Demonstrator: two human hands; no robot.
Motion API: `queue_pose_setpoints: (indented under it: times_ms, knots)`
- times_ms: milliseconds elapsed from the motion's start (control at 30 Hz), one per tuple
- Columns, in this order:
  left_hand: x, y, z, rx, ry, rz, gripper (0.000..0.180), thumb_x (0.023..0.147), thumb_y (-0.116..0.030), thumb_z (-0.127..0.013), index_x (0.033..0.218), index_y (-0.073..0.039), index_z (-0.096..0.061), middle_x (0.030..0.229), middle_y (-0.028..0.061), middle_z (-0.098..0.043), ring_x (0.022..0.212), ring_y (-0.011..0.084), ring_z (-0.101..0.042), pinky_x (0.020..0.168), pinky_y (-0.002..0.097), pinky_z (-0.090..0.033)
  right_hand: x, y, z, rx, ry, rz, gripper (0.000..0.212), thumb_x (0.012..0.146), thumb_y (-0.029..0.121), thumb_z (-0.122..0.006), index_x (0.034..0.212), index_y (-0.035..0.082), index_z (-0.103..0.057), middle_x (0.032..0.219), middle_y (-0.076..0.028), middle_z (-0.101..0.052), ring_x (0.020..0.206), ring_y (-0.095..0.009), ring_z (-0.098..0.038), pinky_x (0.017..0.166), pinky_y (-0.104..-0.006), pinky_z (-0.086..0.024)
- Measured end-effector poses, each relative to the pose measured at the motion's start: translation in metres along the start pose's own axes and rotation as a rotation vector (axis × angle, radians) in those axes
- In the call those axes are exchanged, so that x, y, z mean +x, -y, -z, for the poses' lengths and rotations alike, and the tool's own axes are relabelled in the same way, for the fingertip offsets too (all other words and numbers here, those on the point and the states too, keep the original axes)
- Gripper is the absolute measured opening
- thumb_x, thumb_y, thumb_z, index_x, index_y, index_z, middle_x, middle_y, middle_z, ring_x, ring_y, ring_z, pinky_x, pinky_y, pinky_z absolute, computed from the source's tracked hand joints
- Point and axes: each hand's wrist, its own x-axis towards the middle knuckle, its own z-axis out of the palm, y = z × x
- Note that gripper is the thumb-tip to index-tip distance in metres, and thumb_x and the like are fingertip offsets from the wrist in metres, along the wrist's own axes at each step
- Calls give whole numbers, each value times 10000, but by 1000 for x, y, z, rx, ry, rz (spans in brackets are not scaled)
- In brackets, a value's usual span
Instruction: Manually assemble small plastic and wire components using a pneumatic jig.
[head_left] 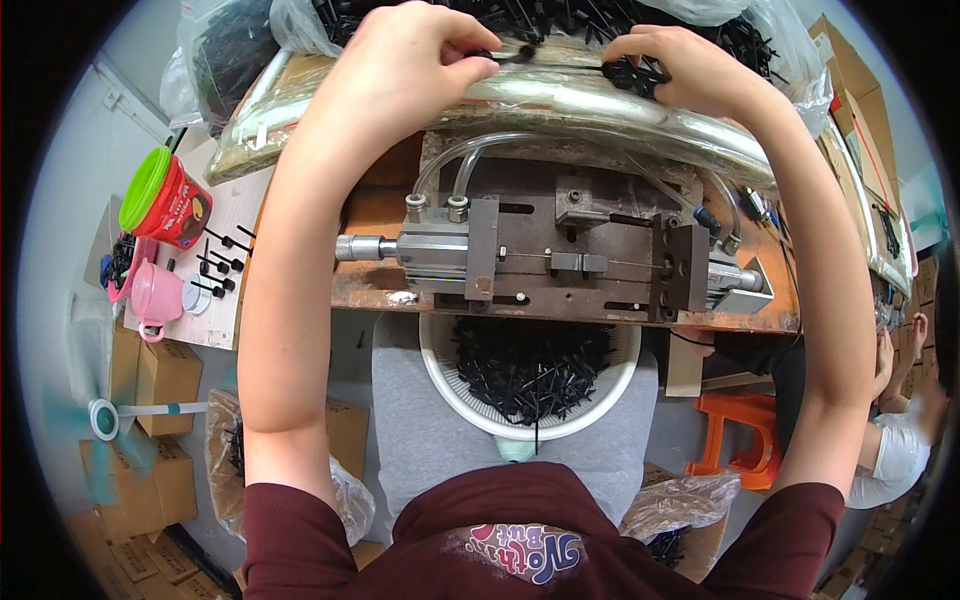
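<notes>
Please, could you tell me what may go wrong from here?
The right hand bunches several black parts, so one might slip out. The basket, holding many black pieces, sits at the lap; a sudden shift could perhaps spill some.

Black parts — fan blades apparently teal

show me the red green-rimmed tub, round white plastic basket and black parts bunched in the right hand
Red tub (176,207), head view: outer wall
White basket (441,375), head view: left wall
Bunched black parts (630,76), head view: middle
</notes>
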Motion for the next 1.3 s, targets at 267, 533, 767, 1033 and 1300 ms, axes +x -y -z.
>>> queue_pose_setpoints:
  times_ms: [267,533,767,1033,1300]
  knots:
    - [-37,-42,-8,-49,-203,36,226,770,-93,-806,930,42,-720,854,89,-657,735,162,-674,701,259,-561,3,25,15,34,174,-310,361,730,7,-630,1084,76,-615,890,-126,-661,890,-293,-652,802,-413,-517]
    - [4,-26,-18,-445,-102,59,225,767,-98,-797,963,-4,-741,916,75,-654,804,176,-671,717,293,-554,3,30,21,-283,192,-197,369,711,39,-682,1076,93,-661,1007,-106,-656,996,-295,-633,855,-433,-510]
    - [-78,-46,-45,-286,-120,-243,255,720,-19,-800,966,-26,-733,1117,79,-652,745,95,-638,670,240,-582,18,29,33,-347,423,-257,256,708,148,-719,948,61,-714,909,-145,-697,958,-319,-645,810,-440,-523]
    - [-142,-60,-73,-346,-34,-84,261,710,6,-795,954,4,-704,1182,124,-623,791,159,-678,694,290,-559,15,32,53,-42,442,-304,324,679,124,-764,962,-12,-681,853,-177,-693,817,-314,-661,744,-396,-519]
    - [-163,-57,-104,-112,-80,-115,244,706,-89,-789,922,-15,-702,1231,144,-664,788,218,-692,705,299,-561,-30,57,54,390,-123,-604,232,800,82,-755,983,-27,-664,728,-96,-631,712,-173,-607,691,-318,-523]
